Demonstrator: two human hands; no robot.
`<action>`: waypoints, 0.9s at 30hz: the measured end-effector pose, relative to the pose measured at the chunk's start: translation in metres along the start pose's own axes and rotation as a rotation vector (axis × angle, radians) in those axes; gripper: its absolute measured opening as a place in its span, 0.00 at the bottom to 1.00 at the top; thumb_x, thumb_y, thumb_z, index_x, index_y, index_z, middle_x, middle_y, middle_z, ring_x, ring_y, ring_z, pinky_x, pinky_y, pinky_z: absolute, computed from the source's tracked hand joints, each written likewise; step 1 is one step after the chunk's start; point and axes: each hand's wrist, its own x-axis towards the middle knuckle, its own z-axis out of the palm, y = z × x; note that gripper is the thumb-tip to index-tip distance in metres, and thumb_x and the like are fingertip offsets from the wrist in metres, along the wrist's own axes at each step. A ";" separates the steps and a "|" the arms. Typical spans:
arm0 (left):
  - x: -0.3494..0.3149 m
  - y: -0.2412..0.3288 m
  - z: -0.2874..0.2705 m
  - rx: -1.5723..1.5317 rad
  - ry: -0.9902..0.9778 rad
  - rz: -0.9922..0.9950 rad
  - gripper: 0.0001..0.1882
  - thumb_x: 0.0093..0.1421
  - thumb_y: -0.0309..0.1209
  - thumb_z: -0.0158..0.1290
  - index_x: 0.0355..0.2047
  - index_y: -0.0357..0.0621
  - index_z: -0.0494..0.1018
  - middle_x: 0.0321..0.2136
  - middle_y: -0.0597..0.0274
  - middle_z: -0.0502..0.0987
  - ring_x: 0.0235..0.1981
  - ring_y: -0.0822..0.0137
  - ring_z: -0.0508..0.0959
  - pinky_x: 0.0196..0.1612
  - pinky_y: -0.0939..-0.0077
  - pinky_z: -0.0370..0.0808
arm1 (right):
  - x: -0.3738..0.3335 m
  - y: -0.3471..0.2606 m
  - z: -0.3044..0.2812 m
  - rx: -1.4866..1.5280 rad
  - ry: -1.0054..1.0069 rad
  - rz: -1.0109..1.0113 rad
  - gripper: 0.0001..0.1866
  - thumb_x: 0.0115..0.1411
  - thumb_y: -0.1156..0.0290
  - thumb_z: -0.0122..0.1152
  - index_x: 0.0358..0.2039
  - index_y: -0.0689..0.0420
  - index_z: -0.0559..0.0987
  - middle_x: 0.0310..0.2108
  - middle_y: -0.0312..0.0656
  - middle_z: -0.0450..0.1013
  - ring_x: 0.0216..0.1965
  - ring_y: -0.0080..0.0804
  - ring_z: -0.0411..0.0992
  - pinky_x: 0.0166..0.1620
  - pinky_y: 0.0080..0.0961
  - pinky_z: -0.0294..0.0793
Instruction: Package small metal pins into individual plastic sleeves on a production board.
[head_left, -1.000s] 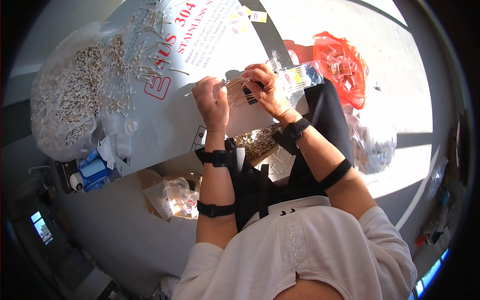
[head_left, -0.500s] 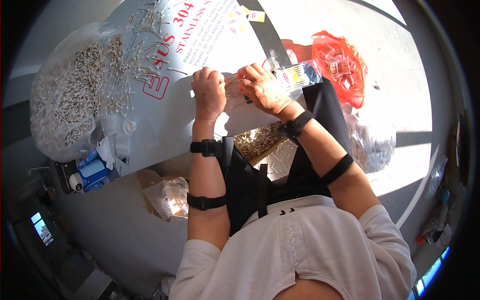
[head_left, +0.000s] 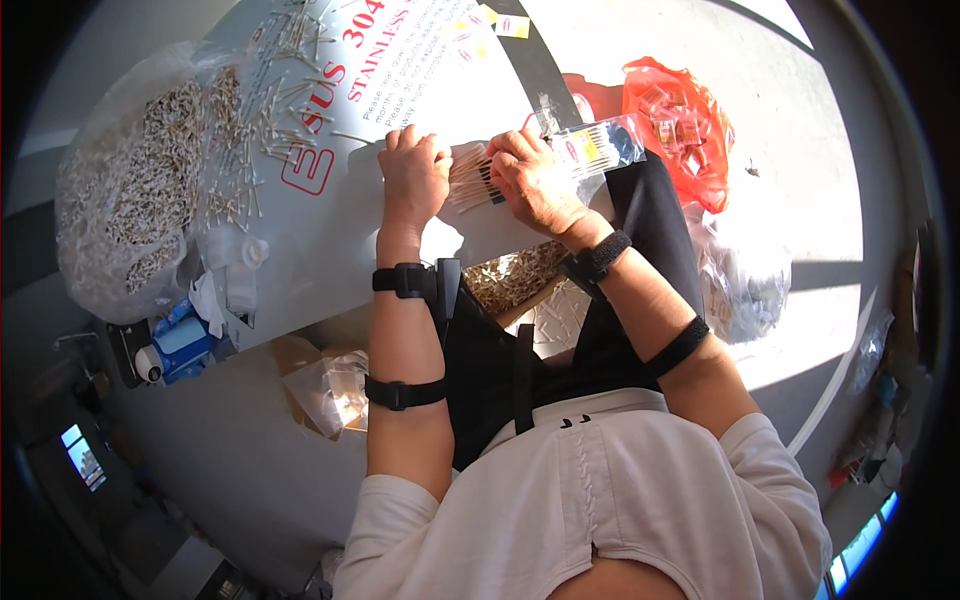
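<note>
A bundle of cotton swabs (head_left: 467, 180) lies at the table's near edge, its right part inside a clear plastic bag (head_left: 625, 140) with a yellow and white label. My right hand (head_left: 537, 187) is closed over the middle of the bundle, gripping the bag of swabs. Just left of the loose swab ends, my left hand (head_left: 413, 178) has its fingers curled; whatever they may hold is hidden. Black straps circle both forearms.
A big clear sack of cotton swabs (head_left: 150, 180) stands at the table's left, with scattered swabs (head_left: 290, 110) beside it. Right of the table sits a red plastic bag (head_left: 680, 125) of small packs. A box of swabs (head_left: 515, 280) is below the near edge.
My left hand has shifted slightly left, away from the swab ends. My right hand has slid a little to the right along the bundle, uncovering more of the swabs.
</note>
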 end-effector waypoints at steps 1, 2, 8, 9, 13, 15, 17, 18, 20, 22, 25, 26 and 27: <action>-0.003 0.002 -0.001 -0.023 0.040 -0.014 0.07 0.48 0.26 0.60 0.28 0.47 0.74 0.36 0.62 0.72 0.43 0.55 0.69 0.44 0.58 0.67 | 0.000 -0.001 -0.001 0.002 -0.001 -0.002 0.04 0.51 0.78 0.60 0.27 0.61 0.74 0.40 0.42 0.70 0.42 0.43 0.68 0.47 0.35 0.70; -0.006 0.003 -0.002 -0.047 0.079 -0.027 0.07 0.47 0.26 0.61 0.27 0.48 0.74 0.36 0.63 0.72 0.43 0.56 0.69 0.44 0.59 0.67 | -0.001 -0.003 -0.003 0.006 0.002 0.008 0.04 0.51 0.77 0.59 0.29 0.62 0.75 0.39 0.43 0.70 0.42 0.42 0.68 0.48 0.35 0.69; -0.009 0.015 -0.013 -0.035 0.033 0.056 0.08 0.46 0.26 0.61 0.28 0.48 0.75 0.36 0.64 0.72 0.44 0.56 0.69 0.45 0.60 0.67 | -0.013 -0.009 -0.009 0.010 -0.009 0.021 0.06 0.50 0.76 0.57 0.30 0.62 0.75 0.39 0.42 0.70 0.41 0.41 0.68 0.47 0.35 0.70; -0.009 0.015 -0.012 -0.035 0.034 0.056 0.08 0.46 0.26 0.61 0.28 0.48 0.75 0.36 0.64 0.72 0.44 0.56 0.69 0.45 0.60 0.67 | -0.014 -0.010 -0.009 -0.002 -0.001 -0.001 0.06 0.50 0.75 0.57 0.30 0.62 0.75 0.39 0.42 0.70 0.41 0.41 0.68 0.47 0.34 0.70; -0.009 0.013 -0.007 -0.021 0.023 0.076 0.07 0.47 0.27 0.60 0.28 0.46 0.75 0.37 0.63 0.72 0.45 0.56 0.68 0.45 0.59 0.66 | -0.020 -0.015 -0.009 -0.016 -0.039 0.004 0.06 0.50 0.75 0.57 0.29 0.62 0.75 0.40 0.42 0.70 0.41 0.40 0.68 0.45 0.33 0.69; -0.007 0.012 -0.005 -0.029 0.029 0.081 0.06 0.48 0.27 0.59 0.28 0.44 0.75 0.37 0.62 0.72 0.45 0.56 0.68 0.45 0.59 0.66 | -0.021 -0.017 -0.010 -0.037 -0.061 -0.008 0.06 0.50 0.75 0.57 0.29 0.62 0.75 0.40 0.41 0.69 0.40 0.39 0.67 0.44 0.32 0.69; -0.004 0.009 -0.005 0.005 0.040 0.010 0.05 0.50 0.25 0.56 0.29 0.42 0.75 0.37 0.60 0.72 0.44 0.55 0.68 0.46 0.58 0.65 | -0.023 -0.016 -0.009 -0.038 -0.067 -0.018 0.06 0.50 0.75 0.57 0.29 0.62 0.75 0.40 0.41 0.69 0.40 0.39 0.67 0.44 0.32 0.69; -0.003 0.006 -0.006 0.005 0.039 0.009 0.05 0.50 0.25 0.56 0.29 0.42 0.75 0.37 0.60 0.72 0.44 0.55 0.68 0.46 0.58 0.65 | -0.023 -0.016 -0.008 -0.035 -0.075 -0.030 0.06 0.50 0.75 0.57 0.29 0.61 0.75 0.39 0.41 0.69 0.40 0.39 0.67 0.43 0.32 0.68; 0.003 0.000 -0.007 0.097 0.098 -0.060 0.05 0.50 0.23 0.54 0.30 0.41 0.74 0.37 0.58 0.72 0.44 0.54 0.68 0.46 0.57 0.65 | -0.023 -0.017 -0.006 -0.044 -0.076 -0.041 0.06 0.50 0.75 0.57 0.29 0.61 0.75 0.39 0.41 0.69 0.40 0.39 0.67 0.43 0.32 0.68; 0.004 -0.001 -0.004 0.130 0.094 -0.064 0.05 0.50 0.22 0.53 0.30 0.42 0.74 0.37 0.58 0.72 0.44 0.53 0.68 0.45 0.57 0.66 | -0.022 -0.017 -0.004 -0.052 -0.077 -0.053 0.06 0.50 0.75 0.58 0.29 0.61 0.75 0.39 0.40 0.69 0.40 0.38 0.67 0.43 0.31 0.68; 0.000 0.001 -0.003 0.075 0.011 -0.002 0.05 0.51 0.24 0.54 0.30 0.43 0.74 0.37 0.58 0.72 0.44 0.53 0.68 0.44 0.56 0.66 | -0.022 -0.019 -0.006 -0.031 -0.066 -0.030 0.07 0.48 0.76 0.60 0.29 0.61 0.74 0.39 0.41 0.69 0.40 0.39 0.67 0.44 0.33 0.69; -0.004 0.004 -0.003 0.058 0.029 -0.019 0.05 0.51 0.25 0.55 0.31 0.43 0.74 0.37 0.58 0.72 0.44 0.53 0.68 0.44 0.57 0.66 | -0.022 -0.019 -0.008 -0.012 -0.026 0.025 0.07 0.47 0.77 0.61 0.29 0.60 0.74 0.39 0.41 0.70 0.40 0.41 0.67 0.44 0.34 0.69; -0.006 0.009 -0.003 0.038 0.048 -0.033 0.06 0.51 0.26 0.57 0.31 0.44 0.74 0.38 0.59 0.72 0.44 0.54 0.68 0.44 0.57 0.67 | -0.022 -0.018 -0.010 0.002 0.016 0.080 0.08 0.46 0.78 0.61 0.30 0.60 0.74 0.38 0.42 0.70 0.41 0.42 0.68 0.44 0.35 0.70</action>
